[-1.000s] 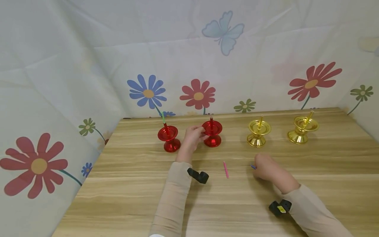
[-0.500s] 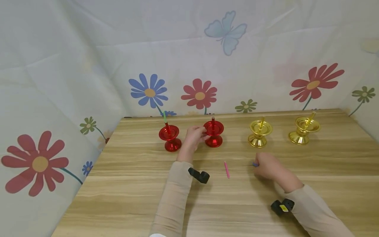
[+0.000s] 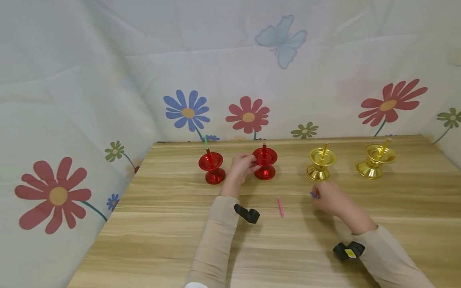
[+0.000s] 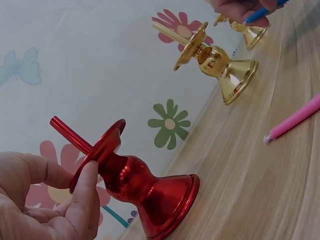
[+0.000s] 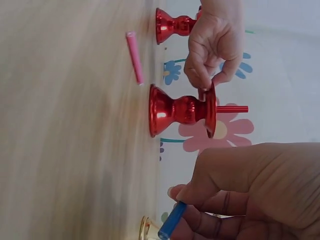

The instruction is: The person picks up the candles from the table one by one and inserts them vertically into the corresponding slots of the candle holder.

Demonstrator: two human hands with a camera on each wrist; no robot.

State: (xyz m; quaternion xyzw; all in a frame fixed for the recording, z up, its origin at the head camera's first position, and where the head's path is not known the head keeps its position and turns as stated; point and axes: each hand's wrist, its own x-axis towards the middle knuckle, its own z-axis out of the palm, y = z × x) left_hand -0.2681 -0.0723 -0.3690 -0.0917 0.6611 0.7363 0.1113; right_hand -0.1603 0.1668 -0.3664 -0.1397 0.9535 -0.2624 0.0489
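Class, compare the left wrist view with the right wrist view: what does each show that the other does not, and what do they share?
Only the left wrist view: the butterfly print and the farther gold holder.

Only the right wrist view: the second red holder and the pink candle at full length.

Both: the left hand pinching the rim of the nearer red holder, the right hand holding the blue candle, and at least part of the nearer gold holder.

My left hand (image 4: 60,222) pinches the red holder (image 4: 127,177) by its rim. A pink candle (image 4: 297,117) lies right, on the table (image 4: 215,192). Far off, two gold holders (image 4: 215,61) stand, and my right hand (image 4: 237,8) holds a blue stick (image 4: 261,13).
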